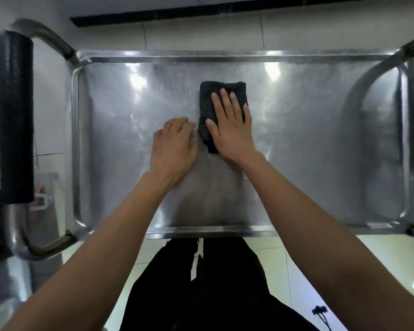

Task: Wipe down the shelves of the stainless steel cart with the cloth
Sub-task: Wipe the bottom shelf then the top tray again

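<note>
- Here, the dark cloth (221, 103) lies folded near the middle of the cart's top shelf (296, 139), a bit toward the far rim.
- The right hand (230, 125) lies flat on top of the cloth. Its fingers are straight and spread. It presses down and does not pinch or wrap the cloth.
- The left hand (173, 144) is just beside the cloth, on its left. Its fingers are loosely bent and hold nothing. I cannot tell if it rests on the metal or floats just above it.
- The cloth looks soft, thin and light. I think it will bunch up or unfold if pushed from one edge, so a flat palm on the middle is the best hold.
- The shelf looks hard, smooth and shiny, so the cloth should slide on it with ease.
- A low raised rim runs all round the shelf. The corners may need fingertips pushing the cloth in.
- The black handle (16, 115) of the cart is far off to the left.
</note>
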`<state>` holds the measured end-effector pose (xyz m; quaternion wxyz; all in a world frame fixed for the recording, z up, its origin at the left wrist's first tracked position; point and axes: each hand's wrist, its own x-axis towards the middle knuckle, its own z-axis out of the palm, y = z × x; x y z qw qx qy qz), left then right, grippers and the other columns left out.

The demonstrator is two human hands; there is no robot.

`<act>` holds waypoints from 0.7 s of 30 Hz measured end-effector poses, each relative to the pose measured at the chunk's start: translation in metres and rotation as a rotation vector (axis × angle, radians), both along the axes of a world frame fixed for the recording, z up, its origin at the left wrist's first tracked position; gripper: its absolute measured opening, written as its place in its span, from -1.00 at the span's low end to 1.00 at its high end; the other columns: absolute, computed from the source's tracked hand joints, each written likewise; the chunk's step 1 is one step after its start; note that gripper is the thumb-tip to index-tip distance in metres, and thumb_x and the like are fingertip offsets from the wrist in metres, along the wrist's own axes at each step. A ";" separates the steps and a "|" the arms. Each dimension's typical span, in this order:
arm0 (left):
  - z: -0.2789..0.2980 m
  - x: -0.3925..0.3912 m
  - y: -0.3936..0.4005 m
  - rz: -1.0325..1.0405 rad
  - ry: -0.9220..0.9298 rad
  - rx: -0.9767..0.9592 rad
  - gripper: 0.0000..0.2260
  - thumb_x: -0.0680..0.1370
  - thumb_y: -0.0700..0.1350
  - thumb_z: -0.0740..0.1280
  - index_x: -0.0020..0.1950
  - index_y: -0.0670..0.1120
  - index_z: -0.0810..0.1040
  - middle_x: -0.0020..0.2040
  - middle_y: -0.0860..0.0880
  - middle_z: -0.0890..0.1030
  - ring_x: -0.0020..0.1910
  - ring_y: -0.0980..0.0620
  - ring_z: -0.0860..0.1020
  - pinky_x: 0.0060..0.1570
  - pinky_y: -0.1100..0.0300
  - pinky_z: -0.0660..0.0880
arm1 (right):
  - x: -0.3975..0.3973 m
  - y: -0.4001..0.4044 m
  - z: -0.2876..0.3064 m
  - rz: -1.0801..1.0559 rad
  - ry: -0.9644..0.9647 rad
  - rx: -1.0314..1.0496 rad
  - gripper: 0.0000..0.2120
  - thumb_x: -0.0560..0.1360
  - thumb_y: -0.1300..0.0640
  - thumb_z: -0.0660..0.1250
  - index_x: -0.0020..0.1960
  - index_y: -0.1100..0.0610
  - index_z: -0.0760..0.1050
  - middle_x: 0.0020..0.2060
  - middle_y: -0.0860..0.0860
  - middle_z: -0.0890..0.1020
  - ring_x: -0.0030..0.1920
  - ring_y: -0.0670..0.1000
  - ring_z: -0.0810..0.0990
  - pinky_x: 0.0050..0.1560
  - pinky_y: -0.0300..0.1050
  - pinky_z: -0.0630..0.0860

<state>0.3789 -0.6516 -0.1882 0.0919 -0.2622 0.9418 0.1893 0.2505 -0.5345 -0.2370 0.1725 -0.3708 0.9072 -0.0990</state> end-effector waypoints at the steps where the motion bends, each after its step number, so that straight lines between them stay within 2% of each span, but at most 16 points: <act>1: -0.001 -0.005 -0.001 0.010 -0.009 0.000 -0.64 0.64 -0.02 0.18 0.41 -0.05 0.48 0.45 -0.07 0.45 0.44 -0.10 0.36 0.36 -0.11 0.36 | -0.013 -0.009 0.000 0.002 0.001 -0.002 -0.41 0.68 -0.16 -0.12 0.64 0.00 -0.14 0.64 0.00 -0.09 0.62 0.02 -0.15 0.58 0.14 -0.19; 6: -0.009 -0.011 -0.003 0.019 -0.049 -0.009 -0.65 0.62 -0.05 0.20 0.37 -0.09 0.50 0.41 -0.06 0.46 0.41 -0.09 0.37 0.31 -0.11 0.41 | -0.067 -0.042 0.000 0.028 0.028 -0.005 -0.40 0.67 -0.17 -0.12 0.64 0.02 -0.12 0.64 0.02 -0.07 0.62 0.04 -0.12 0.58 0.16 -0.14; 10: -0.012 -0.010 0.003 0.024 -0.047 -0.011 -0.65 0.62 -0.05 0.18 0.38 -0.10 0.49 0.41 -0.08 0.45 0.43 -0.11 0.36 0.30 -0.13 0.42 | -0.075 -0.044 -0.002 0.063 0.038 -0.015 -0.39 0.67 -0.18 -0.13 0.64 0.03 -0.14 0.64 0.03 -0.09 0.62 0.05 -0.14 0.58 0.17 -0.15; 16: -0.009 0.000 0.013 -0.047 -0.092 -0.030 -0.64 0.61 -0.05 0.18 0.39 -0.09 0.46 0.47 -0.09 0.38 0.49 -0.12 0.28 0.33 -0.15 0.36 | -0.039 -0.013 0.001 0.040 0.006 0.001 -0.40 0.68 -0.17 -0.13 0.64 0.02 -0.15 0.64 0.02 -0.08 0.62 0.04 -0.14 0.58 0.17 -0.16; 21: -0.002 0.023 0.035 -0.115 -0.055 -0.029 -0.67 0.59 -0.07 0.20 0.33 -0.09 0.49 0.40 -0.08 0.43 0.45 -0.13 0.32 0.30 -0.15 0.36 | 0.022 0.050 0.003 0.029 0.018 0.019 -0.40 0.68 -0.17 -0.13 0.64 0.02 -0.16 0.64 0.02 -0.09 0.62 0.03 -0.16 0.58 0.15 -0.18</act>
